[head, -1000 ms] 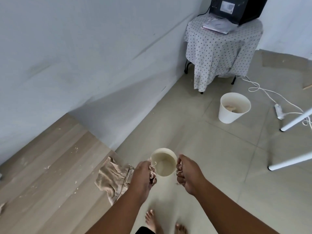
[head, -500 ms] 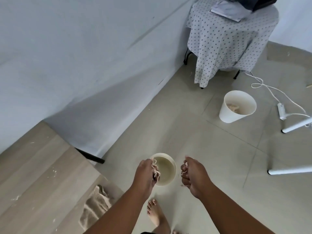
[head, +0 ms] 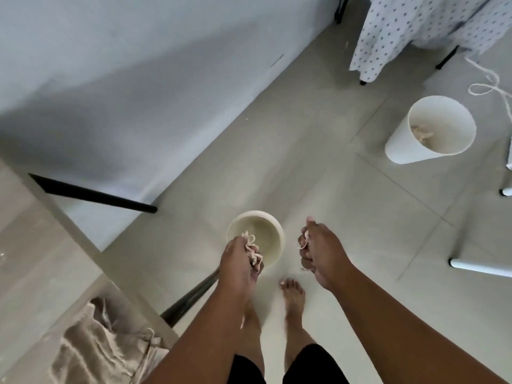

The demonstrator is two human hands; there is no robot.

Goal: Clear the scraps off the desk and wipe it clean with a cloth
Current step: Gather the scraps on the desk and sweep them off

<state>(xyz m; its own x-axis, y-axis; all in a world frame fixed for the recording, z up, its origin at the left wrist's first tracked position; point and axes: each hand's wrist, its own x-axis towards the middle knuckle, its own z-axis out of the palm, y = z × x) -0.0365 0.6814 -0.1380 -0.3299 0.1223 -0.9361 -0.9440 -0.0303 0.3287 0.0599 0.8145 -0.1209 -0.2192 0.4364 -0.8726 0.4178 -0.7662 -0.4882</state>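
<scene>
My left hand [head: 240, 261] grips a bunch of pale scraps [head: 252, 248] over the near rim of a small cream bin [head: 273, 231] standing on the floor. My right hand [head: 318, 249] is curled round a few more pale scraps [head: 304, 236], just right of that bin. The wooden desk [head: 41, 253] fills the lower left, with a beige cloth [head: 91, 353] hanging over its near corner. My bare feet stand just below the bin.
A larger white bin [head: 401, 151] with scraps inside stands on the floor at the right. A dotted tablecloth [head: 410, 29] hangs at top right, with a white cord [head: 487, 84] beside it. White furniture legs [head: 482, 266] lie at the right. Black desk legs [head: 94, 195] reach out.
My view has tilted down and moved closer to the floor. Both hands have stayed by the small bin, still holding scraps. The desk has slid left out of the middle of view.
</scene>
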